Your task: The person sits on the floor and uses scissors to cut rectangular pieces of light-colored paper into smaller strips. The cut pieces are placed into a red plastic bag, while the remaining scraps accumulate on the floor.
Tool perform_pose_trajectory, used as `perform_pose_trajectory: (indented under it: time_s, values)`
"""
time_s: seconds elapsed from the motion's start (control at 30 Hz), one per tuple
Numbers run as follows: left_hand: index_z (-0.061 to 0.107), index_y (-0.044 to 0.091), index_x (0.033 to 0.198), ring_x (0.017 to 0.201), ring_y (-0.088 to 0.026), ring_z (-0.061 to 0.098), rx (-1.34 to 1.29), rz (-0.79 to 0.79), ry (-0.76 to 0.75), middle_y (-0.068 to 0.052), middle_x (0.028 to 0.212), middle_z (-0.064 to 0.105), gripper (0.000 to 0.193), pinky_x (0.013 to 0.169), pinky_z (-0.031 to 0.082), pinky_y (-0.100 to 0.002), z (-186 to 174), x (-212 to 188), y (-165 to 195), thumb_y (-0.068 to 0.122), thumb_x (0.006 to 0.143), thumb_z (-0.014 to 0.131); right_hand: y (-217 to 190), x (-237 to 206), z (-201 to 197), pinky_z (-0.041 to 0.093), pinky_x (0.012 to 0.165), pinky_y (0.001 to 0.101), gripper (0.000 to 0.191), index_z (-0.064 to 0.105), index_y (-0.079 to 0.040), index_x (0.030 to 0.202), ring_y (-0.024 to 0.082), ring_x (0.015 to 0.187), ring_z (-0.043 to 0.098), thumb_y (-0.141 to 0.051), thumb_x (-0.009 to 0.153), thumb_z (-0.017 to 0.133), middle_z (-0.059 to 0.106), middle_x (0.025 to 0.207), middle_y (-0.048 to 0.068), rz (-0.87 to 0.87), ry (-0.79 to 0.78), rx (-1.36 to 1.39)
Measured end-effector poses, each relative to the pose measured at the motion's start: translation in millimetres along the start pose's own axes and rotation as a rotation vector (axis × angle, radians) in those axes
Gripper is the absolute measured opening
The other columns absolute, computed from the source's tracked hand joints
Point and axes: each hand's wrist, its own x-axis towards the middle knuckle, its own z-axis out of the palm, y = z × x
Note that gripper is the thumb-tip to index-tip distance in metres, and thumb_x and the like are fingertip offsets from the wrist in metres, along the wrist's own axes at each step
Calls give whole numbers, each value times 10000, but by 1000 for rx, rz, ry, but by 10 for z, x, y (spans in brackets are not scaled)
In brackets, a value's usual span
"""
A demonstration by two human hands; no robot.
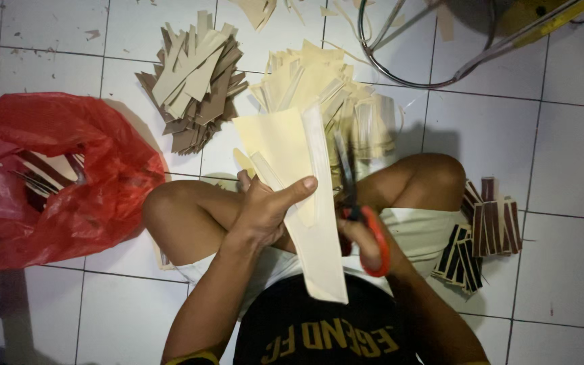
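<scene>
Two hands work over the crossed legs of a person seated on a white tiled floor (562, 169), seen from the head camera looking straight down. The left hand (265, 209) is closed around a pale cream sheet (285, 145), thumb pressed on its face, holding it upright between the knees. A long narrow strip (319, 162) along the sheet's right edge is partly separated from it. The right hand (366, 240) is closed through the red handles of a pair of scissors (349, 192), whose dark blades point up beside that strip.

Beyond the sheet lies a loose heap of cream strips (346, 94); to its left sits a heap of grey-brown strips (194, 81). A red plastic bag (62, 176) lies open at the left with dark pieces inside. At the right knee, two small stacks of dark brown strips (491, 220) rest on the tiles. A bent metal ring (427, 67) and a yellow object show at the top edge.

Judged risks: the sheet is thin and held by one edge only, so it may buckle against the blades and let the cut wander, yielding an uneven strip. The left thumb lies close to the cutting line; a slip of the sheet could bring it towards the blades. Dim lighting makes the edge harder to follow.
</scene>
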Motion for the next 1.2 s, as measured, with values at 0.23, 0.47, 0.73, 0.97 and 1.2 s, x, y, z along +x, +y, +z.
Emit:
perform_pose_trajectory:
  time_s: [0.23,0.47,0.73,0.97,1.2]
  values:
    - [628,-86,1251,968,-213,717,68,86,74,-147,1106,720,465,859,604,-341,138,3,-98,139,879,795,-199,21,157,518,670,332,321,636,19,1056,202,770,646,-266,973,512,681,867,131,-303,-30,-255]
    - [623,-54,1239,988,-205,704,18,45,-2,-120,1097,713,429,862,603,-344,179,-36,-110,140,893,784,-262,71,115,521,681,338,314,614,23,1055,214,772,646,-263,978,508,674,873,136,-372,3,-295]
    - [613,-68,1261,981,-221,702,73,76,-1,-143,1105,711,449,861,596,-336,199,-57,-79,134,897,783,-265,43,115,525,693,346,307,590,27,1053,228,776,645,-259,984,504,666,880,141,-394,23,-310]
    - [606,-43,1266,1005,-223,707,37,3,-28,-144,1113,713,465,870,596,-347,216,-109,-80,136,873,779,-287,99,101,528,703,352,302,569,32,1052,240,779,645,-256,989,501,659,885,146,-445,75,-318]
    - [644,-28,1218,982,-204,687,37,-42,-95,-122,1081,711,397,830,590,-358,238,-189,-105,138,885,782,-211,173,80,505,626,340,294,574,11,958,228,676,629,-272,977,496,658,772,121,-339,152,-276]
